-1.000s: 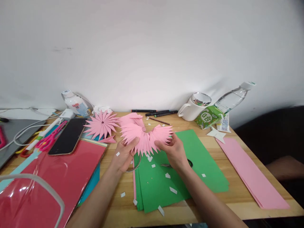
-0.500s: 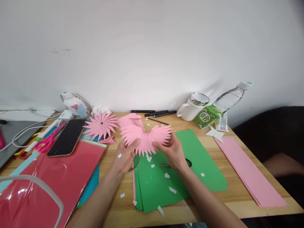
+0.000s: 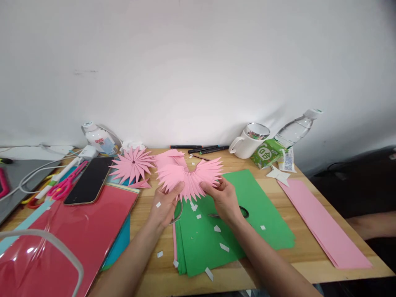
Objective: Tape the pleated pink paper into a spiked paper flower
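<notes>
A pleated pink paper fan (image 3: 190,181) with pointed tips is spread into a wide arc, its inner notch facing away from me. My left hand (image 3: 167,202) pinches its left part, thumb on top and fingers beneath. On the right part, my right hand (image 3: 223,197) grips it the same way. Below the fan lies a stack of green paper (image 3: 241,231), with dark-handled scissors (image 3: 244,212) partly hidden under my right wrist. A finished-looking pink paper rosette (image 3: 133,165) rests to the left, beside a small folded pink piece (image 3: 140,184).
Pink strips (image 3: 324,227) lie at the right, by a white paper star (image 3: 277,175). A mug (image 3: 247,140), green box (image 3: 266,153) and water bottle (image 3: 295,130) stand behind. Markers (image 3: 202,148) line the wall. Left are a phone (image 3: 89,181), pink scissors (image 3: 66,183) and a red packet (image 3: 80,231).
The camera view has shifted slightly. Both hands keep hold of the pink fan, which stays spread in nearly the same place.
</notes>
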The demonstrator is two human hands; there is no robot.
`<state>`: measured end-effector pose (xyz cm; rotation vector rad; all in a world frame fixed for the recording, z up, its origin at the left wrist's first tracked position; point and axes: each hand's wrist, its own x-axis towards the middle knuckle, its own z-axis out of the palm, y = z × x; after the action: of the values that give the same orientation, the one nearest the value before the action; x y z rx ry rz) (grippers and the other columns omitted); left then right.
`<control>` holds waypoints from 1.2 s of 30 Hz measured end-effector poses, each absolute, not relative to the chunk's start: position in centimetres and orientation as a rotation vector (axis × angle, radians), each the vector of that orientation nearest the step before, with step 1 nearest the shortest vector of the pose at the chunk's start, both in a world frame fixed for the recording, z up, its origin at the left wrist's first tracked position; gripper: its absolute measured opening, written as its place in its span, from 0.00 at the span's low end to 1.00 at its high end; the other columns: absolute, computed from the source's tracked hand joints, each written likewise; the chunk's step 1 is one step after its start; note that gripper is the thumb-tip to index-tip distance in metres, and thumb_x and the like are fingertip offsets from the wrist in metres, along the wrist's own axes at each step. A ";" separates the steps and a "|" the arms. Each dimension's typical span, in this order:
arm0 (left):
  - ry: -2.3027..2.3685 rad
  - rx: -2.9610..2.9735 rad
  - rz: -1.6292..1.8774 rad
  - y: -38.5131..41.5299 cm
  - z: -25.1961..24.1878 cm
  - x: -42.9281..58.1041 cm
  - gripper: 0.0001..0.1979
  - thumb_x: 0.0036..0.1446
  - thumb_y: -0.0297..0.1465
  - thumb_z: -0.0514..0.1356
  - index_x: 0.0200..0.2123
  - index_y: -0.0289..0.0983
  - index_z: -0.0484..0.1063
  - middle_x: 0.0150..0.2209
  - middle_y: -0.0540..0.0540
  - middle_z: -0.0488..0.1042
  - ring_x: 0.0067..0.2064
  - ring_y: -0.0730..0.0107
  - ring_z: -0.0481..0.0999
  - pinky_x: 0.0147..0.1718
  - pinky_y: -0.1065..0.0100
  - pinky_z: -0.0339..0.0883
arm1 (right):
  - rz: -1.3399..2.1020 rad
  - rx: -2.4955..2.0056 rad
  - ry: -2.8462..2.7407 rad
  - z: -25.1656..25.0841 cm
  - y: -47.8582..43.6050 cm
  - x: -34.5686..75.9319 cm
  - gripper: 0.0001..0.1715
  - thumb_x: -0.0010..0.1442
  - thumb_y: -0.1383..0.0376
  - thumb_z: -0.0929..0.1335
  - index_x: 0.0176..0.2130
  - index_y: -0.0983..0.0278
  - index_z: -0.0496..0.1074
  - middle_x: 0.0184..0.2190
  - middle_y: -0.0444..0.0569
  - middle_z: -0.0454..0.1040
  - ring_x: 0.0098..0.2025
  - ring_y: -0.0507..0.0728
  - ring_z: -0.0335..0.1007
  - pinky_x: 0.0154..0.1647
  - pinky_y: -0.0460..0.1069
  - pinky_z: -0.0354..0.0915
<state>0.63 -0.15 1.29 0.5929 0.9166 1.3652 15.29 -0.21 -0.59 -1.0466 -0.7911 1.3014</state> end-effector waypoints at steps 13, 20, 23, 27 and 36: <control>0.872 0.790 1.172 0.0 1.2 -1.3 0.19 0.35 0.35 0.74 0.32 0.34 0.75 0.33 0.44 0.79 0.36 0.63 0.77 0.36 0.68 0.69 | 1.326 -1.049 -0.815 -0.1 0.8 17.3 0.32 0.36 0.64 0.78 0.41 0.62 0.66 0.35 0.46 0.78 0.34 0.56 0.75 0.36 0.51 0.71; 0.834 0.735 1.020 0.4 1.0 -1.9 0.20 0.47 0.46 0.66 0.33 0.34 0.77 0.32 0.43 0.78 0.32 0.66 0.76 0.30 0.69 0.69 | 1.444 -1.054 -0.879 0.3 1.5 18.8 0.32 0.38 0.63 0.78 0.42 0.62 0.68 0.33 0.44 0.78 0.33 0.56 0.74 0.35 0.50 0.70; 0.888 0.829 0.952 0.2 1.1 -1.6 0.17 0.48 0.43 0.67 0.33 0.34 0.79 0.26 0.46 0.77 0.27 0.71 0.73 0.26 0.73 0.65 | 1.489 -1.064 -1.034 0.6 1.4 19.1 0.33 0.40 0.63 0.77 0.46 0.61 0.67 0.35 0.44 0.77 0.34 0.56 0.74 0.33 0.49 0.69; 0.886 0.924 0.839 0.0 1.5 -1.5 0.18 0.47 0.37 0.68 0.41 0.35 0.78 0.33 0.44 0.79 0.34 0.66 0.76 0.33 0.70 0.66 | 1.550 -1.044 -1.155 1.0 1.1 19.3 0.34 0.42 0.63 0.77 0.48 0.62 0.67 0.34 0.44 0.77 0.32 0.54 0.73 0.31 0.48 0.69; 0.981 1.106 0.890 0.1 1.3 -1.6 0.17 0.49 0.36 0.67 0.43 0.38 0.78 0.43 0.43 0.78 0.46 0.60 0.73 0.44 0.67 0.63 | 1.405 -1.095 -1.156 1.7 0.8 18.9 0.32 0.43 0.62 0.77 0.47 0.62 0.68 0.27 0.41 0.76 0.27 0.54 0.73 0.27 0.48 0.70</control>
<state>-1.64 0.09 1.26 1.1057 0.9807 0.8896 18.91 0.76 1.66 -1.0953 -1.1563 1.4053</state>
